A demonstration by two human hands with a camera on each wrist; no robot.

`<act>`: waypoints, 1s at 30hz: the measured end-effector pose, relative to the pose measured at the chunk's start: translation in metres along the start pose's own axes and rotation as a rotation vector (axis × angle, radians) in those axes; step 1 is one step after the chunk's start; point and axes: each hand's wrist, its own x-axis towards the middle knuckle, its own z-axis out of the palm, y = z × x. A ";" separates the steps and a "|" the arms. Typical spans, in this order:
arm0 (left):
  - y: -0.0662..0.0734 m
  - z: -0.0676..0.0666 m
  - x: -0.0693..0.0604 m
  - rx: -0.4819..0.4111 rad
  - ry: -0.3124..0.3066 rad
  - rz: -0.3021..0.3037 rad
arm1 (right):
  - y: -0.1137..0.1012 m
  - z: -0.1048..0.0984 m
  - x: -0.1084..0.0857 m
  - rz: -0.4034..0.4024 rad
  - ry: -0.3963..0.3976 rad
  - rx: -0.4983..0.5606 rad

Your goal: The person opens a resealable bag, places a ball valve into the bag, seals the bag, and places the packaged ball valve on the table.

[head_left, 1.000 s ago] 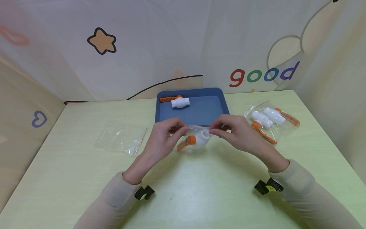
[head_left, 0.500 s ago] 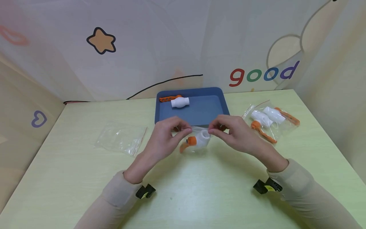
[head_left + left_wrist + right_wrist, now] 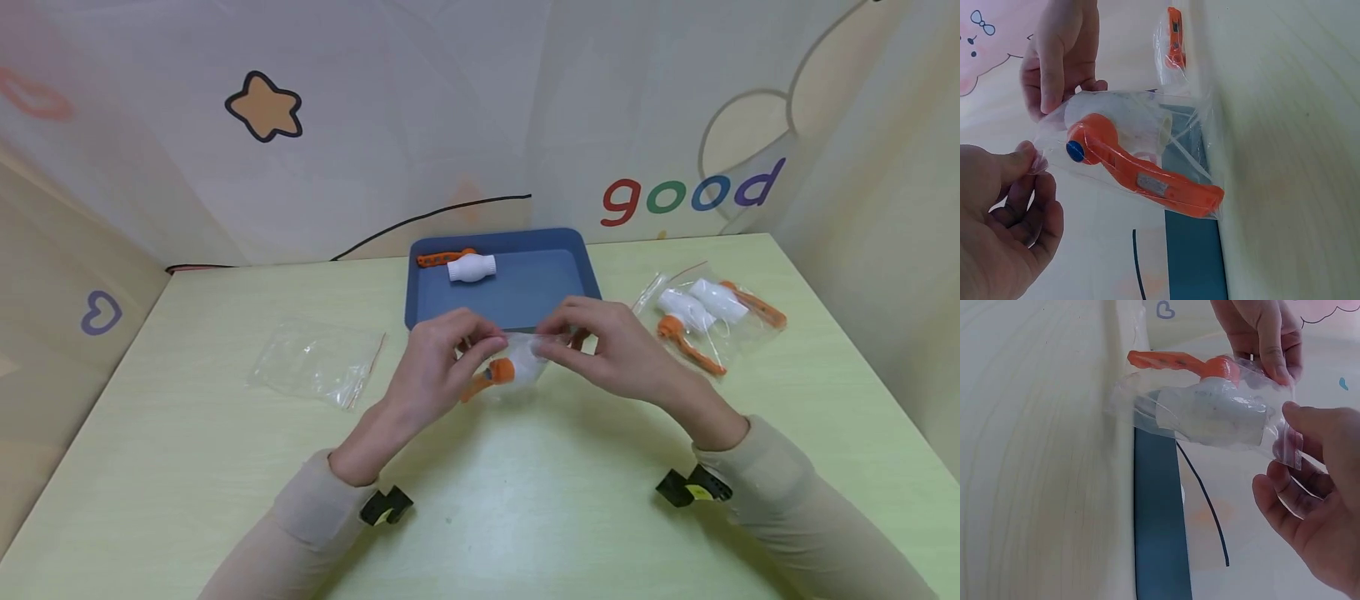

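Above the pale table, my left hand (image 3: 431, 362) and right hand (image 3: 611, 350) pinch the top edge of a clear zip bag (image 3: 1125, 394) between thumb and fingertips. Inside hangs a white plastic ball valve (image 3: 1210, 412) with an orange lever handle (image 3: 1166, 187). A blue dot (image 3: 1075, 150) marks the handle's round end in the left wrist view. My left thumb and fingertips hold one corner; my right ones hold the strip by the seal at the other side. Right fingers partly cover the valve's top in the head view.
Just behind the hands is a blue tray (image 3: 551, 279) with a white valve body (image 3: 472, 267) and an orange handle (image 3: 435, 260). A flat clear bag (image 3: 318, 358) lies left. Bagged white valve pieces (image 3: 720, 300) with orange handles lie right.
My right hand has shifted slightly left along the bag's top, closer to the left hand, which has edged slightly right. The bag's orange handle has swung a little; the other things stay put.
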 end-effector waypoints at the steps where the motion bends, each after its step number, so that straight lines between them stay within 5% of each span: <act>1: 0.000 0.000 0.000 -0.002 0.001 0.004 | 0.000 0.001 0.000 -0.004 0.004 0.001; 10: 0.001 0.004 0.000 0.001 0.009 -0.012 | -0.002 0.001 0.001 0.042 0.006 -0.010; 30: 0.002 0.007 0.004 0.067 -0.035 0.021 | -0.003 0.002 0.001 -0.059 0.000 -0.018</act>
